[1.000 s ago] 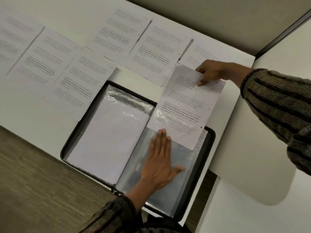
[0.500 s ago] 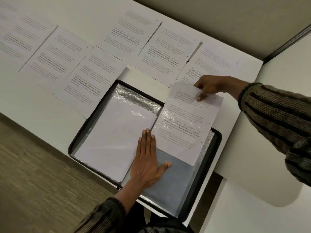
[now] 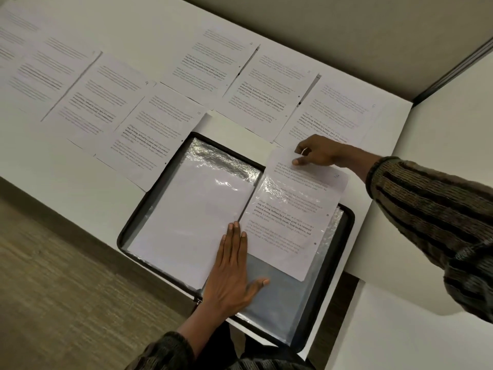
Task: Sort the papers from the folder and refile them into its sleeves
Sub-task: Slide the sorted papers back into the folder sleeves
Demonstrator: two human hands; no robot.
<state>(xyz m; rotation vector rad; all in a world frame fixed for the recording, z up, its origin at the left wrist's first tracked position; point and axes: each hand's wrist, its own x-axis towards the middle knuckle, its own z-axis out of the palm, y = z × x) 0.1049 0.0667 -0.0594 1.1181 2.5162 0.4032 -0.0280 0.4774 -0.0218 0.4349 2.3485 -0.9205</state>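
Papers [image 3: 128,105] spread on white table [image 3: 138,25], brown floor [image 3: 53,289]

The black zip folder [image 3: 329,276] lies open at the desk's [image 3: 80,188] near edge. Its left sleeve [image 3: 226,161] holds a white sheet [image 3: 192,222], blank side up. Page 2 [image 3: 290,222] sits partway in the right sleeve [image 3: 280,297], its top pinched in my right grip [image 3: 317,156]. Other printed pages [image 3: 240,65] lie flat in rows beyond.
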